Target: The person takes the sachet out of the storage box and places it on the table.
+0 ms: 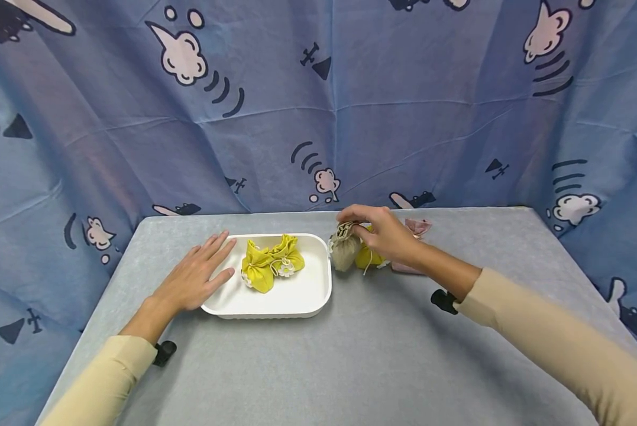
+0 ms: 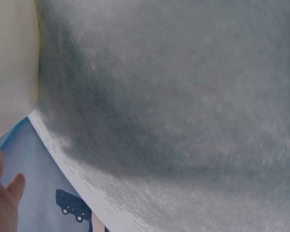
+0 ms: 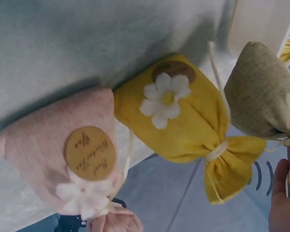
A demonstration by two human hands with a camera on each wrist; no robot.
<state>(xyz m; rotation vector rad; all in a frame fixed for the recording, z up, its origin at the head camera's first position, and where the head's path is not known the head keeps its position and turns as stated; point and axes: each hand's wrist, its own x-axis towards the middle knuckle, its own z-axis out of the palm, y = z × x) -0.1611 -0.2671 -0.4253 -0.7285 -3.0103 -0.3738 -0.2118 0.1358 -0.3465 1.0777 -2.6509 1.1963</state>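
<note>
My right hand [image 1: 386, 234] pinches a grey-beige drawstring pouch [image 1: 345, 253] by its gathered top, beside the right rim of a white tray [image 1: 297, 305]. The same pouch [image 3: 261, 92] hangs at the right of the right wrist view, fingertips at its neck. Two yellow drawstring pouches [image 1: 257, 266] with white flowers lie together inside the tray. At the tray's left rim, my left hand [image 1: 193, 275] rests with its fingers straight. Just right of the held pouch is another yellow pouch [image 3: 174, 113] with a white flower, partly hidden in the head view by my right hand.
A pink pouch [image 3: 70, 150] with a round brown label and white flower lies right of the yellow one, partly behind my right arm in the head view. The grey table [image 1: 350, 367] ends at a blue patterned curtain [image 1: 275, 148].
</note>
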